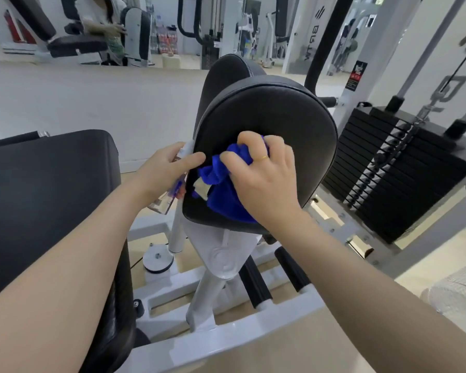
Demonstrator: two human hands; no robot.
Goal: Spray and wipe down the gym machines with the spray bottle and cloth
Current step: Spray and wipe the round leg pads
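Note:
A black padded machine cushion (285, 114) stands upright in the middle of the view on a white frame (221, 254). My right hand (264, 176) presses a bunched blue cloth (223, 189) against the cushion's lower left face. My left hand (167, 168) holds a clear spray bottle (163, 203) at the cushion's left edge, index finger stretched toward the pad. The bottle's lower body pokes out below the hand; its head is mostly hidden by my fingers.
A wide black seat pad (46, 197) fills the left. A black weight stack (393, 168) with cable and guide rods stands at the right. White base bars (226, 327) lie on the floor below. A mirror wall (92, 28) at the back reflects other machines and a person.

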